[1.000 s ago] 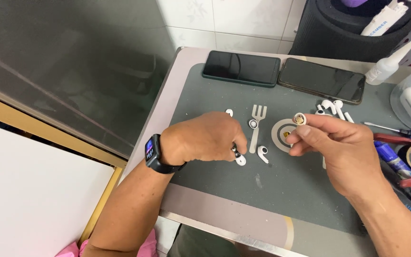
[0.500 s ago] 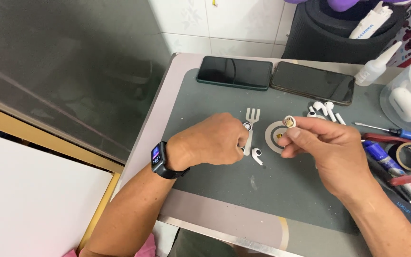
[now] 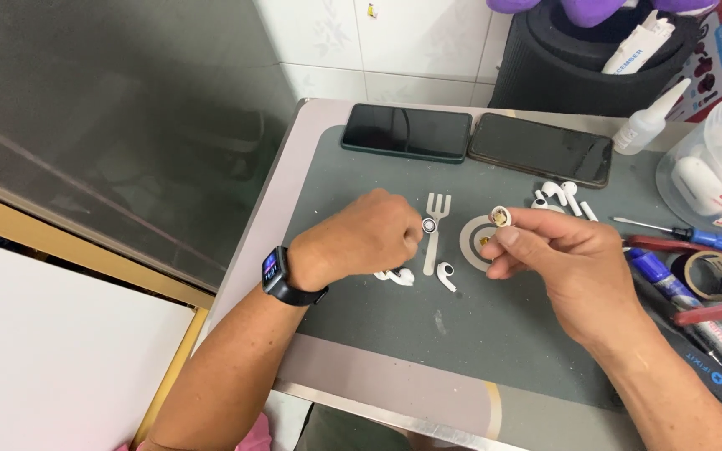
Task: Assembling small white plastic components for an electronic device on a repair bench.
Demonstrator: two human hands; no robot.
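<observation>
White plastic is what both hands are busy with. The right hand [image 3: 574,255] pinches a small white earbud piece [image 3: 501,217] between thumb and fingertips, holding it up just above the worktop with its open end, which shows a gold-coloured inside, turned toward the wearer. The left hand [image 3: 365,238], a dark smartwatch [image 3: 282,276] on its wrist, is curled into a loose fist; at its fingertips sits a small round part [image 3: 429,225] with a dark centre, pinched tight. That fist rests on the grey mat [image 3: 478,334] covering the worktop, partly over a white earbud [image 3: 396,276].

Between the two hands lie a white fork-shaped tool [image 3: 434,230], another loose earbud [image 3: 445,276], and a pale flat ring [image 3: 474,242] on the mat, half hidden by the right hand's fingers. More white earbuds [image 3: 563,194] lie in a cluster just beyond the right hand.

Further out, two dark phones [image 3: 470,142] lie side by side, screens up. To the right are a small glue bottle [image 3: 649,121], a blue-handled screwdriver [image 3: 695,238], a roll of tape [image 3: 714,276], and a clear tub [image 3: 716,167] of white parts.

By my reading, this is the fitting stage: the two small parts are held apart, facing each other. Joining them would call for closing the gap and lining up the round part squarely with the open end, with a steady, fine grip.
</observation>
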